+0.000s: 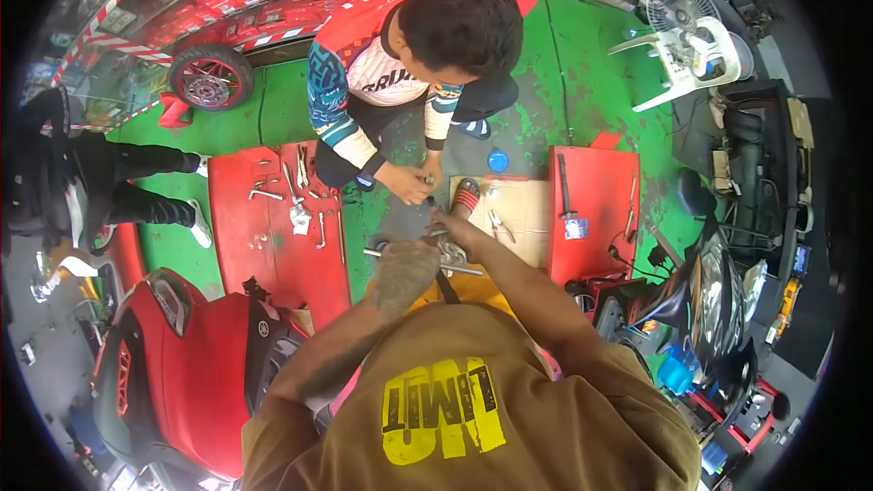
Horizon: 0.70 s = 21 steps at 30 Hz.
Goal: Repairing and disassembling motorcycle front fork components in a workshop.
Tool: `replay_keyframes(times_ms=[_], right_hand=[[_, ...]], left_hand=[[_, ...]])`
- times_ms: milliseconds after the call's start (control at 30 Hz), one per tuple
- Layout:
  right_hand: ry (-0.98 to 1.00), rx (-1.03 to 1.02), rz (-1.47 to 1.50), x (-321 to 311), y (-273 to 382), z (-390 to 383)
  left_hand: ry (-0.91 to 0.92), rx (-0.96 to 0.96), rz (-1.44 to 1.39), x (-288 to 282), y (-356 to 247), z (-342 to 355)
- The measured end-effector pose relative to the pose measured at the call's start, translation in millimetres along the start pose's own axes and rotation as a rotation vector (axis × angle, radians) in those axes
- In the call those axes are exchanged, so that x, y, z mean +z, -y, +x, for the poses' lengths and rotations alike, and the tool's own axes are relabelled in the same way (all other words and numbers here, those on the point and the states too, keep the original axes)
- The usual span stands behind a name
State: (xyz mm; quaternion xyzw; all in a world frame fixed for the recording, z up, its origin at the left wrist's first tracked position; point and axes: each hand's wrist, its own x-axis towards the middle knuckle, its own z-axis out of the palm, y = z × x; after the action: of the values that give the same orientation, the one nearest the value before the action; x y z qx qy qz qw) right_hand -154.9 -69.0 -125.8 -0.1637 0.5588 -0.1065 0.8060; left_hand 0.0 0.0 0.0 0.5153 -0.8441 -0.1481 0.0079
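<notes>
My tattooed left hand (pixel 405 265) is closed round a silver metal part (pixel 452 256), which has rods (pixel 469 269) sticking out to either side. My right hand (pixel 453 227) is closed at the part's upper end, by a small dark piece (pixel 433 203). Just beyond, a co-worker's two hands (pixel 411 185) pinch something small. Below my hands lies cardboard (pixel 518 245), with pliers (pixel 500 225) on it and a foot in a red striped slide (pixel 467 193) at its edge.
The co-worker (pixel 382 82) squats facing me. Red boards with tools flank us (pixel 236 255) (pixel 591 182). A blue round container (pixel 497 161) sits on the floor. A red scooter (pixel 191 373) stands at lower left, another person (pixel 136 182) at left, a dark motorbike (pixel 705 282) at right.
</notes>
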Motion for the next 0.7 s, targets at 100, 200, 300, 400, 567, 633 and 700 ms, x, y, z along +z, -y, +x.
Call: replay_keyframes(times_ms=[100, 200, 300, 400, 567, 633, 700], right_hand=[[0.033, 0.269, 0.162, -3.9, -44.2, 63.5], [0.082, 0.015, -0.331, -17.9, -60.3, 111.6], [-0.028, 0.211, -0.098, 2.9, -38.1, 95.1], [0.076, 0.285, 0.083, 5.1, -31.5, 94.7], [-0.046, 0.193, 0.121, 7.5, -38.7, 111.0], [-0.077, 0.116, 0.151, 9.3, -44.4, 120.1], [0.035, 0.164, 0.118, 6.4, -42.1, 130.6]], left_hand=[[-0.002, 0.019, 0.438, 5.7, -12.7, -1.3], [-0.267, 0.207, 0.148, 64.2, 2.5, 31.4], [0.034, 0.138, 0.302, 44.6, -3.4, 41.6], [0.175, 0.038, 0.369, 52.8, -1.0, 54.3], [0.162, 0.141, 0.367, 74.5, 18.3, 52.3], [0.221, 0.075, 0.207, 80.9, 26.7, 55.1], [0.211, 0.084, 0.134, 85.4, 35.9, 61.3]])
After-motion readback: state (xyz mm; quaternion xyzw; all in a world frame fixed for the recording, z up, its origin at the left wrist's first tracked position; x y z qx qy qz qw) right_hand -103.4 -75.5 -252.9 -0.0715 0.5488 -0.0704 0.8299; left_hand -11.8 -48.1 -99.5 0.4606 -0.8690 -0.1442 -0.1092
